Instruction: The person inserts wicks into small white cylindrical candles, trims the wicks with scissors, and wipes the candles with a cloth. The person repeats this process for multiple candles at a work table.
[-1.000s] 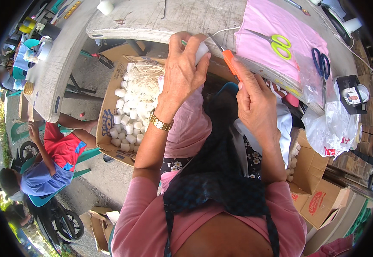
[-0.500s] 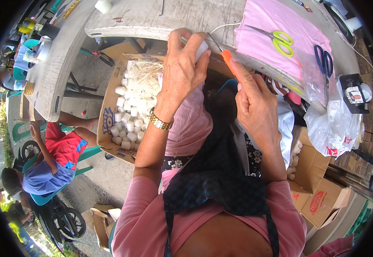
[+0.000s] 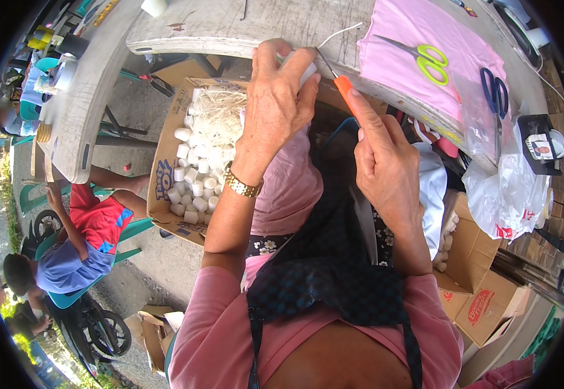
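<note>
At the near edge of the table, my left hand (image 3: 279,104) is closed around a small white cylinder (image 3: 307,74), mostly covered by the fingers. My right hand (image 3: 389,162) grips a thin-shafted hand tool with an orange handle (image 3: 344,89), index finger stretched along it. The shaft's tip reaches up beside the white cylinder; whether it touches is unclear. From near that tip a white string (image 3: 340,34) curves onto the tabletop. Left of my left forearm, a cardboard box (image 3: 159,175) holds many white cylinders (image 3: 191,188) and a heap of pale strings (image 3: 214,117).
Green-handled scissors (image 3: 431,63) lie on a pink cloth (image 3: 395,32), dark blue scissors (image 3: 494,94) beside them. A clear plastic bag (image 3: 505,194) hangs at the table's right. Another box (image 3: 473,253) stands low right. A seated person (image 3: 78,259) is at left.
The string's free end has swung up and away from the pink cloth and now points out over the tabletop. Both hands keep nearly the same place and hold.
</note>
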